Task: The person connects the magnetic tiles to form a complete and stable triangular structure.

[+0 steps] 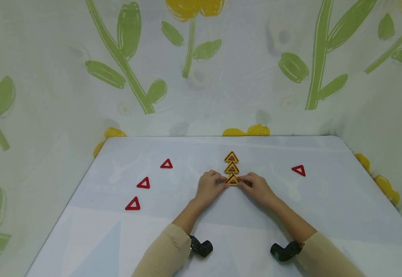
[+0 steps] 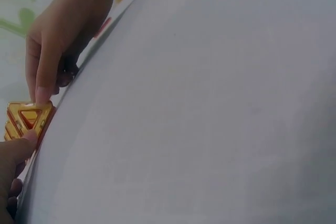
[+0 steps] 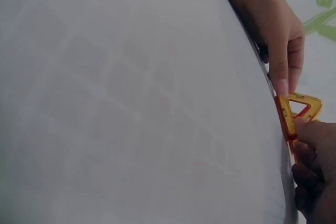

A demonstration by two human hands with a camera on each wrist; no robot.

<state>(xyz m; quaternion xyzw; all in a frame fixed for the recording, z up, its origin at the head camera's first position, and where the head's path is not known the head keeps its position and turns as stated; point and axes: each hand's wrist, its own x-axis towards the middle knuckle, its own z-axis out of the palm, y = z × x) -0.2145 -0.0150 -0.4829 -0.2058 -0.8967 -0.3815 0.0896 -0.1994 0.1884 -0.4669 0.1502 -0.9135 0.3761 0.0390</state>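
Note:
Three yellow triangular tiles stand in a column on the table, tip to base: the far tile (image 1: 231, 157), the middle tile (image 1: 231, 168) and the near tile (image 1: 233, 180). Red shows beneath and inside the yellow frames. My left hand (image 1: 210, 187) pinches the left corner of the near tile between thumb and fingers. Its right corner is pinched by my right hand (image 1: 258, 189). Both wrist views show the yellow tile (image 2: 30, 114) between the two hands, with a red layer under it. Some fingertips are hidden behind the tile.
Three red triangular frames lie to the left: a far one (image 1: 166, 164), a middle one (image 1: 143, 183) and a near one (image 1: 133, 204). Another red frame (image 1: 299, 170) lies to the right. A flower-printed cloth (image 1: 221, 96) rises behind the pale table (image 1: 242, 238).

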